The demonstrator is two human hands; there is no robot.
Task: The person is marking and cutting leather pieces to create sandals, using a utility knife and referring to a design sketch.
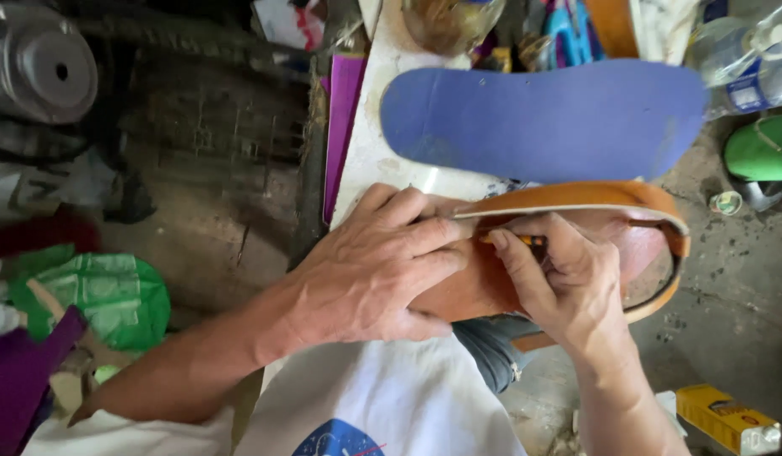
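Both hands meet over a tan leather shoe upper [577,198] resting on the person's lap: the left hand [374,270] lies flat, fingers spread, pressing it down, while the right hand [560,283] is curled tight round a small orange-handled tool [526,240] at its edge. It looks stiff yet bendable and light, best pinned along the rim. Beyond it a blue insole [543,118] lies on the pale workboard [365,160]. On the floor at lower right sits a yellow box [729,420].

Both hands [382,266] [560,283] close together, fingers curled.
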